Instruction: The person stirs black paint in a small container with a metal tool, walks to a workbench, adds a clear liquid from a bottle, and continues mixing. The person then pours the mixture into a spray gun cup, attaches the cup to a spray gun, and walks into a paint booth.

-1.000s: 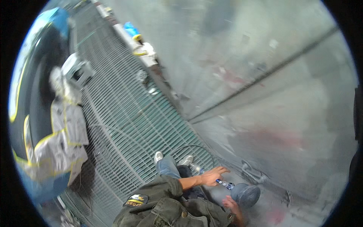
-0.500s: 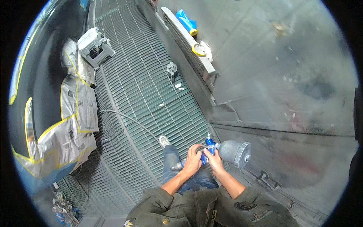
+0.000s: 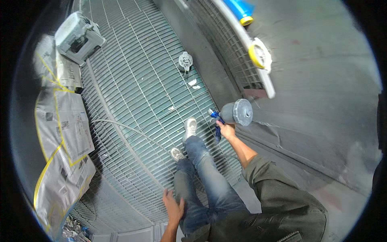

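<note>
A blue spray gun (image 3: 216, 117) with a grey paint cup (image 3: 234, 112) is held out ahead, near the wall on the right. My right hand (image 3: 227, 130) is wrapped around its handle, which shows partly below the fingers. My left hand (image 3: 173, 206) hangs low beside my left thigh, with nothing in it and the fingers somewhat apart. A thin hose (image 3: 231, 156) shows to the right of my legs; where it joins the gun I cannot tell.
Metal grating (image 3: 141, 72) forms the floor. A grey step stool (image 3: 78, 38) and paper-masked bodywork (image 3: 68, 121) stand left. Another cup-topped device (image 3: 185, 62) sits ahead. A grey hose (image 3: 133, 130) crosses the floor. Yellow tape (image 3: 256, 55) and a blue roll (image 3: 240, 11) lie on the right ledge.
My left hand has let go of the spray gun and dropped beside my leg. The right hand has carried the gun forward. Both shoes now show, and the stool and ledge appear closer.
</note>
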`<state>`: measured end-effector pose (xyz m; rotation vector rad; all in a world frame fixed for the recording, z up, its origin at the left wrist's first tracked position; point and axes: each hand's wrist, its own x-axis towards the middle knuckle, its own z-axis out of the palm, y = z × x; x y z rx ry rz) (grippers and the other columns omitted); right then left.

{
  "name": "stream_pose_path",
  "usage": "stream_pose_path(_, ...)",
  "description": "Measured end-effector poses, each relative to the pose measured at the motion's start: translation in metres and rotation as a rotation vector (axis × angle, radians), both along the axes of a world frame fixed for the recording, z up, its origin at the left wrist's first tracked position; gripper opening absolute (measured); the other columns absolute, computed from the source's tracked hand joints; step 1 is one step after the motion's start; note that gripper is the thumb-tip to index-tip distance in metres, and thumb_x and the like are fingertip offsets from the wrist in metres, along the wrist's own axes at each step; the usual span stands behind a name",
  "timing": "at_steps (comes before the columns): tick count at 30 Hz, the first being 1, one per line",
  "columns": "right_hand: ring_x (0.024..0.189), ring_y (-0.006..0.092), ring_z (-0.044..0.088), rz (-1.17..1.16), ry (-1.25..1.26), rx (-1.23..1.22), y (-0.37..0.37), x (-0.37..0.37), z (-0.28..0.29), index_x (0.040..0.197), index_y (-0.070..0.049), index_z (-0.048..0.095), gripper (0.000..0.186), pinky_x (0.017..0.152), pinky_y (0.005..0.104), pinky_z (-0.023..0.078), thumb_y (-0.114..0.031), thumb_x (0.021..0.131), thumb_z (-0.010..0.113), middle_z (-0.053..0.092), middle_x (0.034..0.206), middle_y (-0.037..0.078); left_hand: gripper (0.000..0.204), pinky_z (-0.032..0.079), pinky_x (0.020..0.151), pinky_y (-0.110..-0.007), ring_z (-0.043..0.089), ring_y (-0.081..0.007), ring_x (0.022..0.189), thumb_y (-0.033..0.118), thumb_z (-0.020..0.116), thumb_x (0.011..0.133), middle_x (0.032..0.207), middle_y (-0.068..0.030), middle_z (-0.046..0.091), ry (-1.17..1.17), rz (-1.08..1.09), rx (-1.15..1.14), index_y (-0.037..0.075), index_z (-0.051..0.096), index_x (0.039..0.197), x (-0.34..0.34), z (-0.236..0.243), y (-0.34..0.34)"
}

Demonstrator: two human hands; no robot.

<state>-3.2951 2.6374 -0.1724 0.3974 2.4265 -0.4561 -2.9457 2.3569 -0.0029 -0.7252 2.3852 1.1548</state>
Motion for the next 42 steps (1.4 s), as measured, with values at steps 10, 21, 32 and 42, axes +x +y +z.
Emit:
stream_pose_path(10,0.119,0.0388,0.06,0.038,-0.012,0.324,0.037,-0.059,-0.337,0.109,0.006,0.072,0.076,0.102,0.0443,0.044,-0.066,0.092,0.054,0.067,0.121,0.025,0.075,0.046,0.102,-0.039,0.053,-0.0309,0.124,0.014,0.061,0.096,0.149,-0.018,0.041,-0.726,0.699,0.409,0.016,0.02,0.159,0.079,-0.129,0.007)
stream_pose_path(21,0.107,0.0393,0.066,-0.143,0.052,0.261,0.051,-0.091,-0.447,0.1,0.007,0.071,0.066,0.095,0.0442,0.05,-0.057,0.082,0.075,0.07,0.108,0.027,0.052,0.045,0.103,-0.041,0.053,-0.03,0.12,0.017,0.05,0.101,0.143,-0.0177,0.044,-0.669,0.71,0.454,0.001,0.035,0.148,-0.022,-0.154,0.0)
stream_pose_path(32,0.11,0.0396,0.065,-0.274,-0.052,0.203,0.011,-0.123,-0.441,0.107,0.003,0.071,0.057,0.096,0.0447,0.05,-0.049,0.082,0.077,0.069,0.112,0.027,0.046,0.047,0.099,-0.04,0.054,-0.0276,0.118,0.012,0.047,0.101,0.142,-0.017,0.049,-0.833,0.712,0.387,0.001,0.041,0.145,-0.046,-0.148,0.001)
stream_pose_path(42,0.119,0.0376,0.062,-0.209,-0.185,0.309,-0.005,-0.138,-0.376,0.125,-0.002,0.062,0.061,0.103,0.0444,0.048,-0.04,0.081,0.078,0.065,0.126,0.023,0.04,0.05,0.094,-0.039,0.059,-0.0256,0.111,0.005,0.048,0.1,0.134,-0.0159,0.055,-0.783,0.572,0.379,0.001,0.047,0.14,-0.035,-0.139,-0.003)
